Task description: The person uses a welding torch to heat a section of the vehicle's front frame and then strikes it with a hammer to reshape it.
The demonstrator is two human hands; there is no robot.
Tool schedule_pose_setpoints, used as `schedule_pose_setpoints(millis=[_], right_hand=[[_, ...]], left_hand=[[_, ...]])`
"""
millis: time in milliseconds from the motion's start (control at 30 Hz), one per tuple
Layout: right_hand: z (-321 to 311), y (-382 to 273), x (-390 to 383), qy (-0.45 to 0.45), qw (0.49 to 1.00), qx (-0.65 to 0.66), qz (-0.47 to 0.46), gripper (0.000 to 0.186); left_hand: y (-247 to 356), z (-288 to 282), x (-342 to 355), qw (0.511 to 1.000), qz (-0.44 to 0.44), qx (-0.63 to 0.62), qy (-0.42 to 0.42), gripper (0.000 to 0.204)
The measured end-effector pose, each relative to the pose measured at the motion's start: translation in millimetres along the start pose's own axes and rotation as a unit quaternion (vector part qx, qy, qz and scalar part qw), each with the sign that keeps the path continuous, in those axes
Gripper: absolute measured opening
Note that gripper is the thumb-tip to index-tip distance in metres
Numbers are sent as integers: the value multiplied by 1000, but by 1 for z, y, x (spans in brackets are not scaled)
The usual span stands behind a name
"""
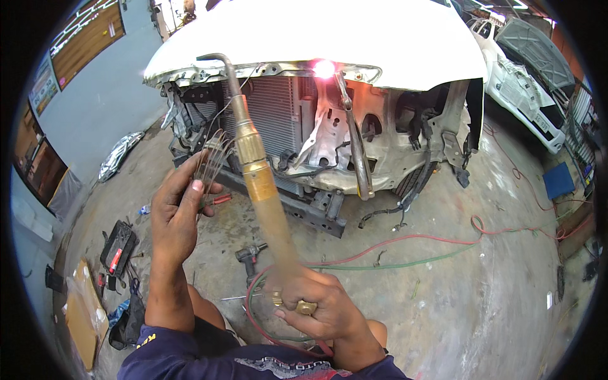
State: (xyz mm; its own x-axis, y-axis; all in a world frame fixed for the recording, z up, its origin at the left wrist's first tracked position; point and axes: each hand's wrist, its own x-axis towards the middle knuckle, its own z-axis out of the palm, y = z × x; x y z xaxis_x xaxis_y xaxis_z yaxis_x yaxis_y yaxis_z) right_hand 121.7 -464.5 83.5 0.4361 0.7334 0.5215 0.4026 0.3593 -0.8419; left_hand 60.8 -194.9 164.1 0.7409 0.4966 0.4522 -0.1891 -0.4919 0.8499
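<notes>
My right hand (326,307) is wrapped round the lower end of a brass gas torch (259,180), its bent tip pointing up and left in front of the car. My left hand (174,218) pinches a bundle of thin bent wire (215,158) just left of the torch. One strand rises toward the car's front. A white car (304,35) without its bumper faces me, radiator (269,120) exposed. Long locking pliers (358,145) hang from the panel's front edge, beside a bright pink-white glow (324,68). Whether the torch tip carries a flame cannot be made out.
Red (399,240) and green hoses (405,266) run across the concrete from the right toward my lap. A power tool (250,256) lies near my knees. At left are a tool bag (119,247) and cardboard (85,316). Another white car (519,82) stands at right.
</notes>
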Motion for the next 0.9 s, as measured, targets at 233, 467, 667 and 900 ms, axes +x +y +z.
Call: schedule_pose_setpoints(millis=[233, 467, 667, 900], right_hand=[[-16, -29, -25, 154, 982, -94, 53, 23], [7, -66, -40, 241, 935, -191, 178, 21], [44, -58, -15, 242, 908, -306, 153, 20], [69, -50, 4, 281, 878, -334, 196, 18]], left_hand=[[-4, 46, -12, 997, 6, -54, -45, 41], [-6, 92, -38, 960, -6, -184, -213, 49], [-5, 97, -47, 940, 54, -222, -255, 60], [-4, 91, -33, 933, 78, -221, -275, 69]])
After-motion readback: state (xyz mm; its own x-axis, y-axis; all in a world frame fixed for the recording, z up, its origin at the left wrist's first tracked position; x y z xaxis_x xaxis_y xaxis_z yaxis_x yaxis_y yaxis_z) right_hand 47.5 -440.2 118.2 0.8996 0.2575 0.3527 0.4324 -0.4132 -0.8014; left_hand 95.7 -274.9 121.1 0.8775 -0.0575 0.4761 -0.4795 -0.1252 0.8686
